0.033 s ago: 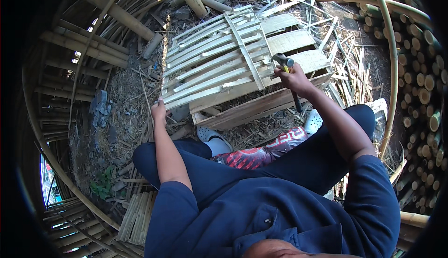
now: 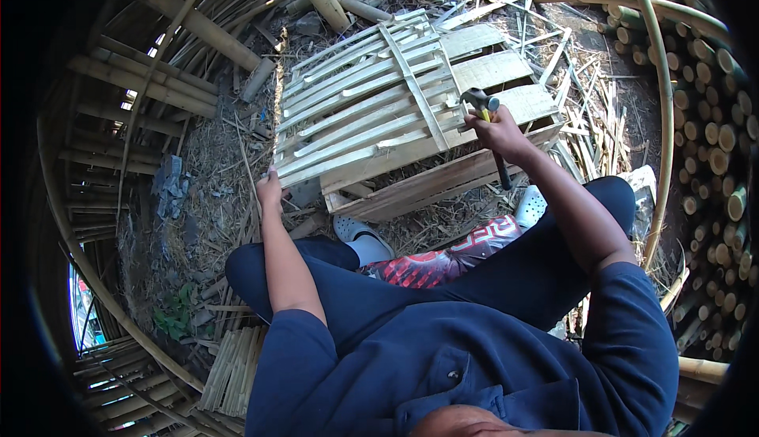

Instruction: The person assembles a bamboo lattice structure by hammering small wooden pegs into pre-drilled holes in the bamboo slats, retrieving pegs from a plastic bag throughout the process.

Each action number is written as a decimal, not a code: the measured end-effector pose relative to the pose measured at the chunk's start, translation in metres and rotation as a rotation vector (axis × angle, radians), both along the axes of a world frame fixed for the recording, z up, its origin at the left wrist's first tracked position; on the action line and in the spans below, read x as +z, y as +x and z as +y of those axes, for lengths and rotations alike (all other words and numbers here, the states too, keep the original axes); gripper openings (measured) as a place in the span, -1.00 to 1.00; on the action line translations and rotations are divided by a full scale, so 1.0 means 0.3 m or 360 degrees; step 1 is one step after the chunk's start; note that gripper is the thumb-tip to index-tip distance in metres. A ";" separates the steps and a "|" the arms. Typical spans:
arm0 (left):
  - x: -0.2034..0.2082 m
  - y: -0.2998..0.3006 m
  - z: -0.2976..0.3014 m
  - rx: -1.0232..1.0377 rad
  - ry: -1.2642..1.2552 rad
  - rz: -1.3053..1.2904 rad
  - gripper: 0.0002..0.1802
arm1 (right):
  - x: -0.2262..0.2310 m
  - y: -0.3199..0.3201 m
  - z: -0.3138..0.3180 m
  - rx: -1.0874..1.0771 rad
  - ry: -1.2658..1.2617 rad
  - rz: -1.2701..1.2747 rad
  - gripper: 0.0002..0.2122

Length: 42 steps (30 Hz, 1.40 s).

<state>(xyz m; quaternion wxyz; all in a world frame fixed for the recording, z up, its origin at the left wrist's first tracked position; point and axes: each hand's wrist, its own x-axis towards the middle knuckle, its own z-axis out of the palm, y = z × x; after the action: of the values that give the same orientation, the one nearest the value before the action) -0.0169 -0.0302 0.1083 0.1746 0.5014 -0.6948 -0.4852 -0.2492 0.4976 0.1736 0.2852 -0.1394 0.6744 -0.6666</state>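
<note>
A panel of pale split-bamboo slats (image 2: 348, 119), joined by crosspieces, lies tilted across the top of a low wooden crate (image 2: 435, 182) in front of me. My left hand (image 2: 269, 190) is closed on the panel's near left corner, at the end of the nearest slat. In my right hand (image 2: 501, 137) is a hammer (image 2: 504, 172), gripped by its handle close under the head. The hammer's head sits just above the panel's near right corner. A diagonal bamboo strip (image 2: 413, 85) runs over the slats.
Cut bamboo poles (image 2: 718, 137) are stacked high on the right. Split strips (image 2: 605, 133) litter the ground beyond the crate. A bundle of slats (image 2: 232, 368) lies at lower left, and thick bamboo posts (image 2: 194, 22) stand at upper left. My feet in clogs (image 2: 360, 231) are close to the crate.
</note>
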 end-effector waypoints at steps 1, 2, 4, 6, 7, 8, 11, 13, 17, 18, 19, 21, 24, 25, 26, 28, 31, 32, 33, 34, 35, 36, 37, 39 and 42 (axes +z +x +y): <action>0.009 -0.014 0.008 -0.0008 -0.0010 -0.0013 -0.46 | -0.009 -0.021 0.004 0.0009 -0.0007 0.0019 -0.85; 0.018 -0.018 0.017 -0.0008 -0.0019 -0.0030 -0.46 | 0.005 -0.035 0.012 -0.0012 0.0001 0.0054 -0.86; 0.036 -0.023 0.035 0.0036 -0.0023 -0.0020 -0.46 | 0.031 -0.060 0.029 -0.0045 0.0013 0.0124 -0.87; 0.065 -0.040 0.082 0.0071 -0.0007 -0.0032 -0.44 | 0.080 -0.068 0.055 -0.0179 0.0007 0.0052 -0.86; 0.080 -0.053 0.113 0.0058 -0.0010 -0.0023 -0.44 | 0.089 -0.084 0.076 -0.0203 0.0004 0.0032 -0.86; 0.099 -0.068 0.138 0.0051 0.0000 -0.0010 -0.45 | 0.099 -0.105 0.106 -0.0230 -0.0004 0.0017 -0.86; 0.150 -0.082 0.218 0.0063 0.0033 0.0010 -0.47 | 0.091 -0.170 0.180 -0.0190 -0.0099 0.0002 -0.82; 0.200 -0.112 0.320 0.0069 0.0072 0.0019 -0.49 | 0.106 -0.197 0.242 -0.0221 -0.0053 0.0064 -0.80; 0.244 -0.064 0.385 -0.0064 0.0203 0.0043 -0.50 | 0.121 -0.241 0.307 -0.0264 0.0003 0.0139 -0.84; 0.261 -0.060 0.409 -0.0116 0.0244 0.0007 -0.51 | 0.126 -0.251 0.320 -0.0286 0.0023 0.0171 -0.85; 0.279 -0.057 0.425 -0.0169 0.0287 -0.0029 -0.51 | 0.138 -0.258 0.353 -0.0233 0.0113 0.0148 -0.82; 0.317 -0.061 0.433 -0.0264 0.0273 -0.0086 -0.51 | 0.119 -0.284 0.398 -0.0220 0.0233 0.0085 -0.81; 0.304 -0.016 0.348 -0.0487 0.0338 -0.0290 -0.50 | 0.073 -0.328 0.412 -0.0203 0.0455 -0.0017 -0.75; 0.287 0.011 0.306 -0.0573 0.0374 -0.0374 -0.49 | 0.057 -0.342 0.404 -0.0193 0.0520 -0.0043 -0.71; 0.290 0.003 0.320 -0.0655 0.0328 -0.0498 -0.49 | 0.040 -0.342 0.412 -0.0211 0.0555 0.0011 -0.75; 0.331 -0.016 0.366 -0.0832 0.0223 -0.0742 -0.49 | 0.013 -0.322 0.440 -0.0260 0.0620 0.0119 -0.81; 0.291 -0.042 0.308 -0.0777 0.0161 -0.0637 -0.44 | -0.014 -0.380 0.465 -0.0132 0.1233 0.0457 -0.78; 0.256 -0.053 0.292 -0.0724 0.0155 -0.0529 -0.43 | -0.036 -0.389 0.463 -0.0173 0.1269 0.0537 -0.78; 0.253 -0.069 0.299 -0.0681 0.0230 -0.0399 -0.40 | -0.022 -0.372 0.428 -0.0215 0.1498 0.0686 -0.62; 0.217 -0.088 0.292 -0.0630 0.0213 -0.0315 -0.40 | -0.008 -0.346 0.401 -0.0183 0.1501 0.0845 -0.50; 0.170 -0.072 0.250 -0.0546 0.0180 -0.0226 -0.41 | 0.020 -0.313 0.324 -0.0200 0.1365 0.0804 -0.45; 0.139 -0.074 0.229 -0.0482 0.0157 -0.0139 -0.41 | 0.043 -0.280 0.266 -0.0229 0.1247 0.0753 -0.40; 0.132 -0.131 0.270 -0.0475 0.0210 -0.0115 -0.41 | 0.043 -0.266 0.269 -0.0180 0.1213 0.0763 -0.37; 0.108 -0.134 0.247 -0.0478 0.0251 0.0033 -0.40 | 0.086 -0.224 0.192 -0.0013 0.1271 0.0746 -0.33; 0.113 -0.199 0.299 -0.0534 0.0308 0.0056 -0.39 | 0.126 -0.188 0.187 0.0149 0.1497 0.0660 -0.45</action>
<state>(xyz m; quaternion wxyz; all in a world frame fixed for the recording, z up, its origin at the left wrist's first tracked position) -0.0766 0.0594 0.1423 0.0543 0.3844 -0.7155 -0.5807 -0.3055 0.5537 0.2113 0.2070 -0.1553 0.9366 -0.2362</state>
